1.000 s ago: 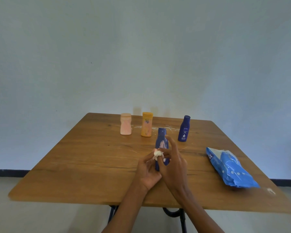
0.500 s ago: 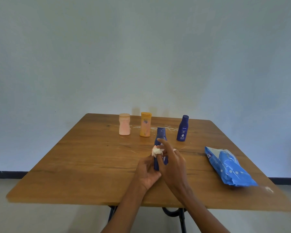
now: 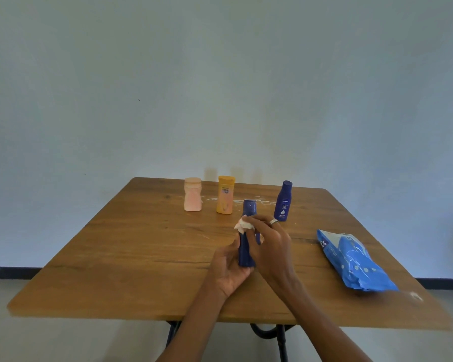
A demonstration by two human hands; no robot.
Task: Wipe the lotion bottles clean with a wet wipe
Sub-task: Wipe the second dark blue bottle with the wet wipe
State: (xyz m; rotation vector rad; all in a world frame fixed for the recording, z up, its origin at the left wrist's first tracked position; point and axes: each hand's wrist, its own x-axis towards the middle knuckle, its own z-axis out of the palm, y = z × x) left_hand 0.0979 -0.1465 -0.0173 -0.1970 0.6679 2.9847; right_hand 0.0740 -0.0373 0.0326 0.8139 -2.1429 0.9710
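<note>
My left hand (image 3: 226, 270) grips the lower part of a dark blue lotion bottle (image 3: 246, 253), held upright above the table's middle. My right hand (image 3: 270, 244) pinches a crumpled white wet wipe (image 3: 242, 225) against the bottle's upper left side; a ring shows on one finger. Three more bottles stand at the back of the table: a pink one (image 3: 193, 194), a yellow one (image 3: 225, 195) and a dark blue one (image 3: 283, 201).
A blue pack of wet wipes (image 3: 351, 259) lies at the right of the wooden table (image 3: 128, 257). White smears (image 3: 262, 202) streak the tabletop between the back bottles. A small white smear (image 3: 415, 296) sits near the right front edge. A plain wall rises behind.
My right hand slid the wipe up the held bottle toward its neck and curled its fingers over it. The left hand kept its grip on the bottle's base.
</note>
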